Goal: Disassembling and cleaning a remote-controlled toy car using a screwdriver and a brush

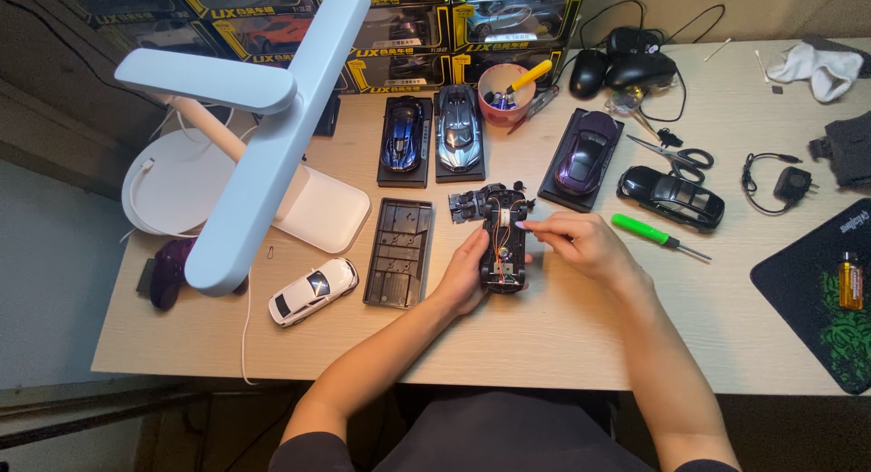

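Both hands (526, 259), black toy car chassis (504, 240), underside up, wiring exposed

Home hobby desk, wooden tabletop (562, 345), desk lamp (263, 127), boxed model cars (399, 27), screwdriver (655, 236)

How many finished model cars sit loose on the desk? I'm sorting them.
5: blue car and silver car on stands at back, purple car right of them, black car farther right, white car front left.
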